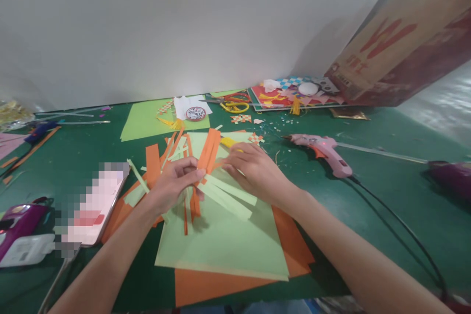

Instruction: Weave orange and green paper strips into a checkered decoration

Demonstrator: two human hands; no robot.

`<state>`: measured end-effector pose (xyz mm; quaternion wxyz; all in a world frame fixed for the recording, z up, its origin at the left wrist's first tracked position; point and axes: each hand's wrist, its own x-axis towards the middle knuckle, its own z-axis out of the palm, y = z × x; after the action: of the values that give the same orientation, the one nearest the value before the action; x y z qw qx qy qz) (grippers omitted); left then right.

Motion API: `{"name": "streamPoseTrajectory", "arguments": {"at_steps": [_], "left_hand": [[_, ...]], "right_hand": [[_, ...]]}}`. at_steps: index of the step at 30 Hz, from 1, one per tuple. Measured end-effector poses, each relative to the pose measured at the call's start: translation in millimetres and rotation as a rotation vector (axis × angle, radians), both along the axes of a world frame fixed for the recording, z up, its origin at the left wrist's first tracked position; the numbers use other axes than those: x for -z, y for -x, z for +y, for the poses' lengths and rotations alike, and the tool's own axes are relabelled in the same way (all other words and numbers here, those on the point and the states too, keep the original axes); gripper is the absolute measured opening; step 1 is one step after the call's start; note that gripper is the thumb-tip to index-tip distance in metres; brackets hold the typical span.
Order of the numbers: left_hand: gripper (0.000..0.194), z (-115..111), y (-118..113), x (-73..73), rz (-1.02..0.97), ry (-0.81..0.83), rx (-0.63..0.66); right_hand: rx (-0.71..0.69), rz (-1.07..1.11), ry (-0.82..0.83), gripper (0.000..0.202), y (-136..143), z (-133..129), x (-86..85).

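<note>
My left hand (180, 179) pinches a small weave of orange paper strips (209, 149) and pale green paper strips (230, 198) where they cross. The orange ones point up and away; the green ones fan out to the right. Close beside it, my right hand (250, 164) has its fingers curled around the end of a thin orange paper strip (219, 163). Beneath both hands lie pale green sheets (221, 245) over orange sheets (221, 287). Loose cut strips (152, 159) are scattered left of the weave. A yellow-handled tool (228, 143) is partly hidden behind my right hand.
A pink glue gun (324, 149) with a black cord lies to the right. On the left is a phone (95, 206). Scissors (235, 106), a round patterned piece (196, 114) and small woven scraps (241, 118) lie behind. A paper bag (397, 44) stands back right.
</note>
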<state>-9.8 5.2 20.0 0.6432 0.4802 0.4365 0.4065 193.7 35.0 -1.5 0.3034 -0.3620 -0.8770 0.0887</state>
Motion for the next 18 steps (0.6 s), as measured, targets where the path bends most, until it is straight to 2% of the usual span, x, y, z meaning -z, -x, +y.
{"name": "streamPoseTrajectory", "arguments": {"at_steps": [2,5,7,9,12,15,18], "left_hand": [[0.026,0,1,1.3,-0.021,-0.003,-0.014],[0.025,2,4,4.0,-0.082,-0.036,-0.072],[0.024,4,5,5.3,-0.121,-0.067,-0.162],[0.024,6,6,5.5,-0.118,-0.089,-0.26],[0.025,8,3,4.3,-0.036,-0.09,-0.373],[0.029,8,0,3.8,0.028,-0.069,-0.421],[0.029,8,0,5.0,0.072,-0.065,-0.4]], "right_hand": [[-0.025,-0.137,0.024,0.044,-1,0,2.8],[-0.094,-0.144,0.16,0.045,0,-3,3.5],[-0.087,-0.064,0.281,0.045,3,-7,1.3],[-0.11,0.043,0.472,0.047,6,-11,-3.5],[-0.257,0.199,0.794,0.042,7,-16,-14.7],[-0.314,0.372,0.887,0.041,1,-15,-22.7],[-0.293,0.593,0.905,0.052,-5,-11,-21.2]]}}
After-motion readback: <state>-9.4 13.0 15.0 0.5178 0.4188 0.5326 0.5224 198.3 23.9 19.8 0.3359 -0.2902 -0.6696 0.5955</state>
